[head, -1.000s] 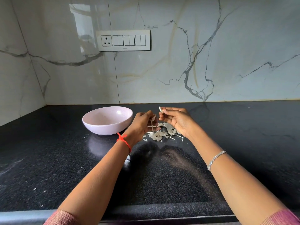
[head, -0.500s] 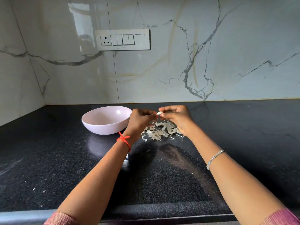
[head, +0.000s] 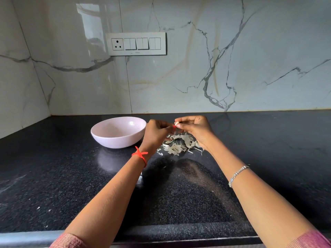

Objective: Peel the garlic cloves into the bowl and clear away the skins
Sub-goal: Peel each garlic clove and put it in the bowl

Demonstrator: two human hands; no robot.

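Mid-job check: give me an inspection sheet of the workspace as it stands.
Surface: black speckled counter, a few pale flecks front-left.
Job's things: pink bowl upright, left of the hands; garlic clove held above the skins pile.
Clutter: nothing seen beyond the skins.
Grippers: right hand pinches the clove; left hand pinches at it too.
Cables: nothing seen.
Surroundings: marble wall, switch panel with a socket.

A glossy black speckled stone table [head: 53, 185] fills the lower half of the view and reaches back into a corner. Behind it rises a white marble wall [head: 188, 77] with grey and tan veins. On the wall is a white switch panel [head: 136, 44], its round-pin socket at the left, its switches to the right.
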